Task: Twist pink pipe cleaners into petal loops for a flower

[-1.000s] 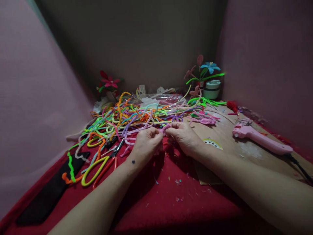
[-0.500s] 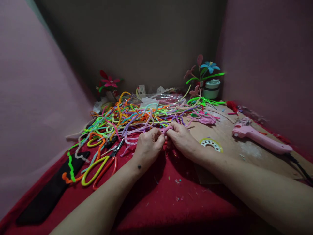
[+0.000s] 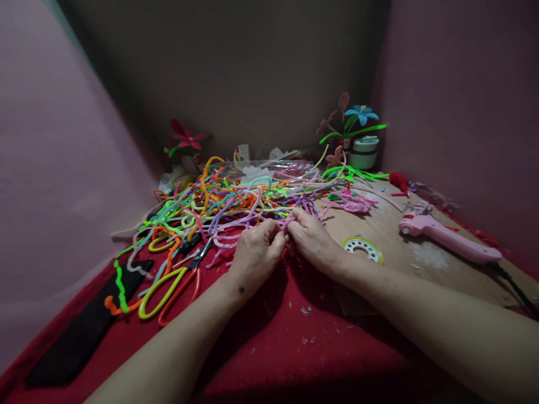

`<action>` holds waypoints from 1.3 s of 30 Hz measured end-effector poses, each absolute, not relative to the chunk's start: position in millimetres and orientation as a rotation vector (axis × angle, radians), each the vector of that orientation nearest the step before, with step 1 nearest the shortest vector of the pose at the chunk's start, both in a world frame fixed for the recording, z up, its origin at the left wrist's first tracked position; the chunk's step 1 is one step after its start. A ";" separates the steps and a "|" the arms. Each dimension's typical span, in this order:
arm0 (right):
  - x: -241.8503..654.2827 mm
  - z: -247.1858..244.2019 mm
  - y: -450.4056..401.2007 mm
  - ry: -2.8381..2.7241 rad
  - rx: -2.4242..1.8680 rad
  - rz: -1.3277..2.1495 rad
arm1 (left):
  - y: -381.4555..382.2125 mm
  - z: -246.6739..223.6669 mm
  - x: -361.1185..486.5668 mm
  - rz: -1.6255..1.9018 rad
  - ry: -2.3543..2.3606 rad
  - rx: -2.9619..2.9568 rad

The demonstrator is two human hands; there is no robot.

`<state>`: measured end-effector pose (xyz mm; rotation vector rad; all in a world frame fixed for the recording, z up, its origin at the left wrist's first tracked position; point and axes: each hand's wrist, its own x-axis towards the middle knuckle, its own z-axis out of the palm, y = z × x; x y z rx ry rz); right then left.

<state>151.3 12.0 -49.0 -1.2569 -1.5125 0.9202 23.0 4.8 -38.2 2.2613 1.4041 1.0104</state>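
Near the middle of the head view, a short pink fuzzy stem (image 3: 287, 223) is pinched between both hands. My left hand (image 3: 257, 249) is closed on its left end, thumb and forefinger together. My right hand (image 3: 312, 241) grips it from the other side, with the fingertips of the two hands almost touching. Part of the stem is hidden by the fingers. Just beyond the hands lies a tangled heap of coloured fuzzy stems (image 3: 227, 205). Scissors (image 3: 196, 262) with yellow and red handles rest left of my left hand.
A brown board (image 3: 396, 241) on the right bears a pink glue gun (image 3: 452, 238) and a tape roll (image 3: 362, 247). A black flat object (image 3: 80, 336) lies on the red cloth (image 3: 295, 359) at left. Fuzzy flowers (image 3: 362, 114) and a pale jar (image 3: 364, 152) stand at the back.
My left hand has shifted very slightly right, closer to my right hand, and less of the pink stem shows between them. The surroundings look the same.
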 end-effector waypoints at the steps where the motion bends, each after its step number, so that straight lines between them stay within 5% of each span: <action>1: 151.2 -49.5 12.3 -1.524 -1.275 0.889 | 3.9 -37.5 24.0 0.998 1.404 2.274; 11: 151.0 -50.6 10.9 -1.446 -1.243 0.961 | 1.9 -35.0 27.2 0.914 1.435 2.300; 20: 150.8 -44.7 12.2 -1.101 -0.927 1.443 | 6.8 -23.0 23.8 0.875 1.363 1.638; 39: 153.4 -50.6 16.2 -1.223 -0.932 1.313 | 4.6 -19.3 24.1 0.850 1.328 1.618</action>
